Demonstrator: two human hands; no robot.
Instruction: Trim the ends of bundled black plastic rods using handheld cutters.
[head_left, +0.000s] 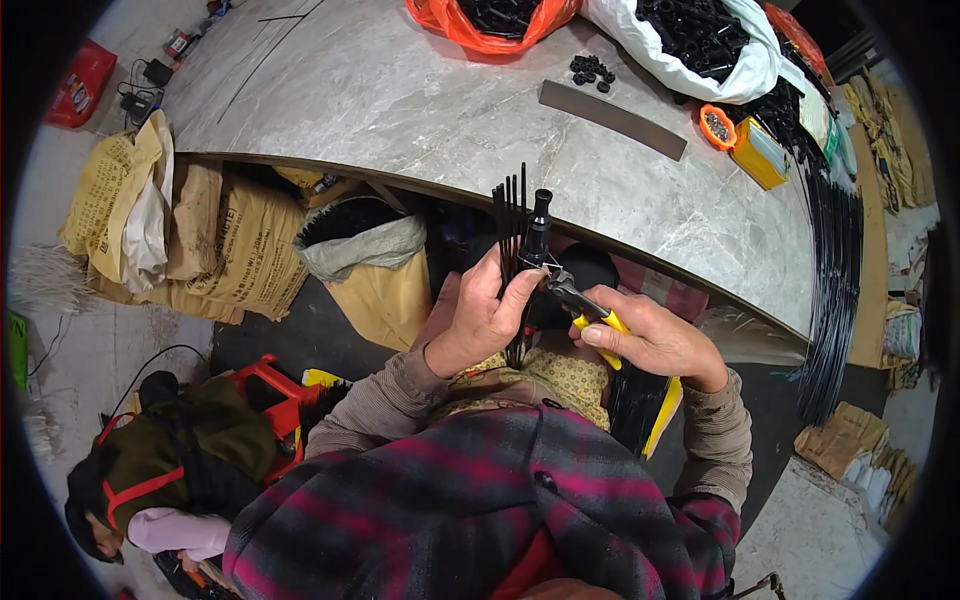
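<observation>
Below the curved edge of the grey marble table, the left hand is wrapped around a bundle of thin black rods standing upright, together with a black tube piece beside them. The right hand is clenched on yellow-handled pliers, whose nose meets the tube just by the left thumb; the two hands nearly touch. On the table's far side lie an orange bag and a white bag, both filled with small black parts and cut off by the top edge. Near the white bag sit a yellow box, a small orange cup and a flat grey strip. Under the table, left of the hands, tan paper sacks with dark print lean together; their lettering is too bent to make out. Long black rods hang over the table's right end.
</observation>
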